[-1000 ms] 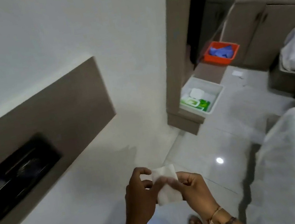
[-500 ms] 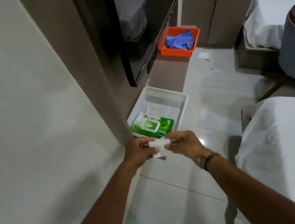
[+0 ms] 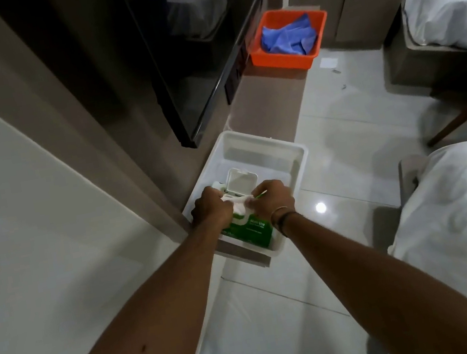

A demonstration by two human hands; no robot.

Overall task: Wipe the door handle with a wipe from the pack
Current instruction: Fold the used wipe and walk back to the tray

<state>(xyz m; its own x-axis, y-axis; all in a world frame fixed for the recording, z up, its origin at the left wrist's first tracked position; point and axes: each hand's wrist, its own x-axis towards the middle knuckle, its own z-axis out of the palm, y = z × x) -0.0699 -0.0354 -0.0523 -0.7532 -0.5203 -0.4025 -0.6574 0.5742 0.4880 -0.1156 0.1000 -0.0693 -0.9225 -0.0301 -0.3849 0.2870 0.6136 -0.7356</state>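
A green wipe pack [image 3: 255, 232] lies in a white tray [image 3: 271, 152] on a low brown ledge, its white flip lid [image 3: 240, 179] standing up. My left hand [image 3: 211, 208] and my right hand [image 3: 273, 198] are stretched out over the pack, close together. Both pinch a crumpled white wipe [image 3: 238, 205] held between them just above the pack's opening. The door handle is out of view.
An orange tray [image 3: 283, 58] with blue cloth [image 3: 289, 36] sits farther along the ledge. A dark glossy panel [image 3: 191, 60] hangs above the ledge on the left. White-covered beds [image 3: 464, 215] stand at the right, with tiled floor [image 3: 342, 134] between.
The view swung away from the door handle toward the ledge. Both hands, still holding the wipe, moved forward and now sit over the pack in the white tray.
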